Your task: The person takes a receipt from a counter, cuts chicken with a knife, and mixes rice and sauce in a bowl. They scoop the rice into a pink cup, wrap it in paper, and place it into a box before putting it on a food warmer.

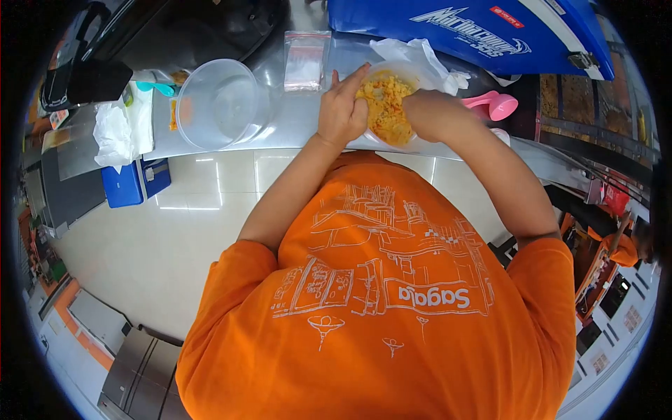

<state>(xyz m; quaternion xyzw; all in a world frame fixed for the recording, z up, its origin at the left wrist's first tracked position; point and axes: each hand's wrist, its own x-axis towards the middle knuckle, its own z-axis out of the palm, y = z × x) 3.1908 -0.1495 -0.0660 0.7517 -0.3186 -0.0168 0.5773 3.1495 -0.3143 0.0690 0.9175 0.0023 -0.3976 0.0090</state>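
A clear round bowl (424, 77) holds a yellow-orange chunky food mix (389, 108) on the steel counter. My left hand (344, 108) is at the bowl's left rim, its thumb bent against the side and a finger stretched up along the edge. Over the right side of the bowl is my right hand (432, 114), blurred and curled, with its fingertips hidden; whatever it may hold does not show. Beside it on the right lies a pink scoop (502, 106). White crumpled plastic (420, 56) sits just behind the bowl.
A large clear container (218, 105) stands left on the counter (290, 126). Behind it lies a pack of plastic bags (306, 61). A blue cooler box (462, 31) is at the back right. White plastic (115, 133) and a teal spoon (157, 87) are far left. Another person (623, 245) is at the far right.
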